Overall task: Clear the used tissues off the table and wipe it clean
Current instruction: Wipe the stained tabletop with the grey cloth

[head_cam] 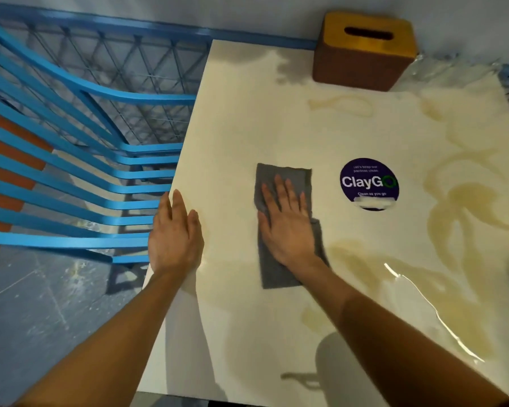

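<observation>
While the R hand (287, 221) lies flat on the cloth (276, 274), fingers straight and spread, pressing it to the table (247, 113) just left of frame ctr, the L hand (175, 233) rests flat w/ fingers straight and together on the table's left edge, lower left of ctr; hands are apart, neither curled on anything. Cloth is grey, folded to a long strip, running from above the fingertips down past the wrist. Table's left edge sits close to a blue slatted chair (71, 160) that fills the left of the frame; far edge meets the wall at top. Bare tabletop lies above the cloth up to the box (365, 51) (brown, yellow slotted top) at upper right, and below the cloth toward the frame bottom. Round purple sticker (368, 183) sits just right of the cloth, not touching. Surface is glossy cream; yellowish wet streaks (453, 207) cover the right side and lower right. Floor (36, 312) at lower left is grey-blue, speckled.
</observation>
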Motion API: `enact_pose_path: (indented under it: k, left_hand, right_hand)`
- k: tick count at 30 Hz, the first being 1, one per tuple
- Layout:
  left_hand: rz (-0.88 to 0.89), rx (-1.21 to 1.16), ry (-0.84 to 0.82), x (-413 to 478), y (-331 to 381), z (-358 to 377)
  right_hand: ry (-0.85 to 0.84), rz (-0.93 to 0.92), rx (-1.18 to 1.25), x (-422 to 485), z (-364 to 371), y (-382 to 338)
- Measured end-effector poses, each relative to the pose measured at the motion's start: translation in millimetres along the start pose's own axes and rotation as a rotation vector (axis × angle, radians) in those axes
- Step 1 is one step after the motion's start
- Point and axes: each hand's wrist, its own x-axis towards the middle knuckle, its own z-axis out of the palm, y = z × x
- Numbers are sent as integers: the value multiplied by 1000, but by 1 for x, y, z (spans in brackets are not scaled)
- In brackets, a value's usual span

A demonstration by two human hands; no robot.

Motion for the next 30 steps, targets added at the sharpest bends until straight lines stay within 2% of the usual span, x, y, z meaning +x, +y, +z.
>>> enact_pose_path:
  k: [3,7,9,14,19,25,30]
  left_hand:
    - [7,15,-18,1,0,2]
    - [47,2,-15,-13,0,1]
    - [41,0,-4,-29,-2,1]
    - [-30,39,-10,-47,-1,8]
    - [-46,30,0,-45,-5,10]
    - [-22,14,2,-43,-8,9]
    - [-1,-14,11,-47,-6,4]
  right_hand:
    - [2,38,34,-31,9,-32]
    - [-38,-199,25,-83,13,-28]
    - [-31,-258,42,-77,8,-7]
    - [35,-1,-23,-21,0,41]
    - [38,50,-21,-20,6,9]
    - [-75,-279,59,-107,27,-73]
    - [-163,-502,38,-128,26,-59]
